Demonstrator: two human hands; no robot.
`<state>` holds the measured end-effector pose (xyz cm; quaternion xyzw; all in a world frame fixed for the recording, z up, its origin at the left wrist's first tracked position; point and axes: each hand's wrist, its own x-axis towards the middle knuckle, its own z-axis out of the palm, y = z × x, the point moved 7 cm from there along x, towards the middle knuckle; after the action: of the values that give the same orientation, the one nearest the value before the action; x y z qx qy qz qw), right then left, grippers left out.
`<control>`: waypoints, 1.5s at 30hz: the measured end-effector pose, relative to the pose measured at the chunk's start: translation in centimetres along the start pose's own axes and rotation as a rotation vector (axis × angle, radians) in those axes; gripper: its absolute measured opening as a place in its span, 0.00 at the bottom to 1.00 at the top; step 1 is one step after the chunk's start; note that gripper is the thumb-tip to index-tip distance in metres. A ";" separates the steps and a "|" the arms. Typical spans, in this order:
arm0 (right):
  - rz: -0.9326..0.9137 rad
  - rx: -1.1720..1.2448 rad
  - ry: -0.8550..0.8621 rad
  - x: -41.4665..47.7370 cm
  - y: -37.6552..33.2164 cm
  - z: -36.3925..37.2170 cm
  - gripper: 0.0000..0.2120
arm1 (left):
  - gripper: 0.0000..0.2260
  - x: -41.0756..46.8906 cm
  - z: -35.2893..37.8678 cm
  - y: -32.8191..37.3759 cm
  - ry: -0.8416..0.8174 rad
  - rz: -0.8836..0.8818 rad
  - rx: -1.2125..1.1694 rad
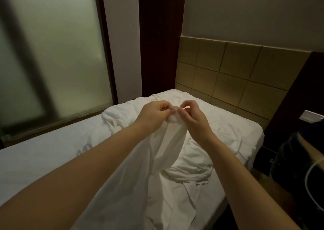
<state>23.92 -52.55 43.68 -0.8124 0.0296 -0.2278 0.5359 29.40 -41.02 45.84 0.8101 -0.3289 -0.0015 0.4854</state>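
Ops: The room is dim on my screen. A bed (43, 150) runs along a frosted glass panel (52, 54), with a tan tiled headboard (228, 75) at its far end.

Desk: Where is the sheet?

Ops: I see the white sheet (168, 150) heaped on the bed near the headboard. One part of it is lifted off the heap and hangs straight down below both hands, between the forearms.

Desk: And the hands?

Ops: The left hand (155, 113) has its fingers curled, with thumb and forefinger pinching the gathered top of the sheet. The right hand (192, 119) is just beside it, fingers bent, pinching the same small bunch from the other side.

Desk: Anything else?

Ops: There is a dark bundle (298, 168) with a white cord at the right edge, beside the bed. I cannot tell what it is.
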 end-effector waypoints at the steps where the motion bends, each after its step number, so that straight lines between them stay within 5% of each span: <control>1: -0.003 -0.042 -0.015 -0.5 0.7 0.0 0.08 | 0.07 0.1 0.2 0.4 0.014 0.003 -0.038; 3: -0.050 -0.196 0.102 -1.6 2.0 -0.5 0.19 | 0.09 0.3 0.7 1.5 0.050 0.001 -0.052; 6: -0.067 -0.186 0.360 -3.2 3.1 -1.6 0.15 | 0.10 0.8 1.8 2.3 0.049 -0.002 -0.059; 9: -0.005 -0.099 0.266 -3.4 4.5 -0.4 0.06 | 0.11 1.1 2.8 2.6 0.027 -0.011 -0.109; 15: 0.034 0.102 0.383 -2.8 6.1 -2.4 0.08 | 0.12 2.4 2.5 2.2 0.092 -0.025 0.006; 21: -0.002 -0.056 0.127 1.8 4.1 -7.2 0.06 | 0.12 3.4 1.1 0.7 0.171 -0.123 0.018; 25: -0.077 -0.261 0.134 2.7 3.4 -8.4 0.08 | 0.12 3.8 1.5 1.3 0.221 -0.106 0.107; 31: 0.136 0.190 0.013 1.6 5.9 -6.3 0.12 | 0.10 4.5 0.7 1.8 0.323 -0.111 0.143; 35: 0.221 0.205 -0.261 0.7 8.5 -4.7 0.13 | 0.11 4.2 -2.6 1.1 0.524 -0.180 -0.002; 38: 0.316 0.173 -0.254 0.5 12.0 -4.8 0.09 | 0.08 3.4 -6.6 -1.4 0.637 -0.269 -0.107; 42: 0.272 0.012 -0.072 1.7 13.1 -6.0 0.12 | 0.03 2.3 -8.8 -4.2 0.521 -0.350 0.058; 45: 0.074 -0.065 -0.111 3.1 8.6 -4.2 0.10 | 0.23 2.3 -6.1 -2.8 0.324 -0.312 0.416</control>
<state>26.67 -60.70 38.53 -0.8392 0.0372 -0.1610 0.5182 34.67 -36.63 47.55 0.9226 -0.1119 0.1205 0.3490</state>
